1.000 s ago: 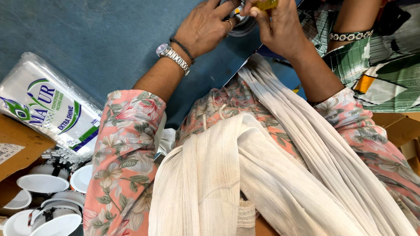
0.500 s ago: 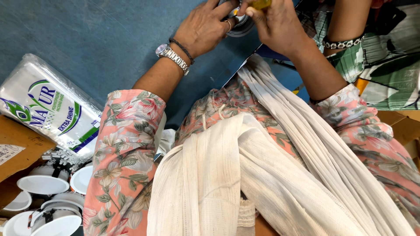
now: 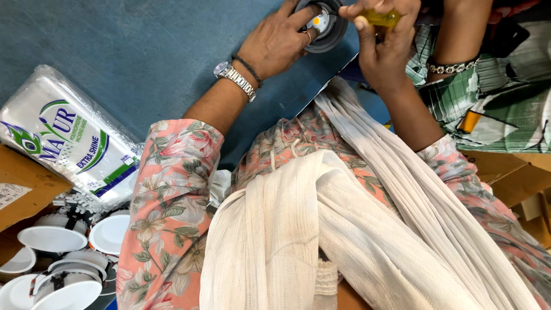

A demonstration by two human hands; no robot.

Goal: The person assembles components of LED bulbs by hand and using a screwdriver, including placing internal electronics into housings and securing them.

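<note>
My left hand (image 3: 279,40), with a metal wristwatch and a dark thread band, rests on the blue table and grips a round dark lamp housing (image 3: 325,24) with a white centre and a small orange spot. My right hand (image 3: 380,40) is closed around a small yellow handle, probably a tool (image 3: 383,17), held just right of the housing. The handle's tip is hidden behind my fingers. A white scarf and flowered pink sleeves fill the lower view.
A plastic-wrapped white packet (image 3: 66,138) lies at the left on the blue table (image 3: 132,51). A cardboard box (image 3: 26,189) at lower left holds several white round lamp housings (image 3: 54,238). Another person's forearm with a beaded bracelet (image 3: 453,66) and green checked cloth sit at upper right.
The view has shifted down slightly, so the round housing and both hands show more fully. My hands stay together at the housing, the right one still on the yellow handle.
</note>
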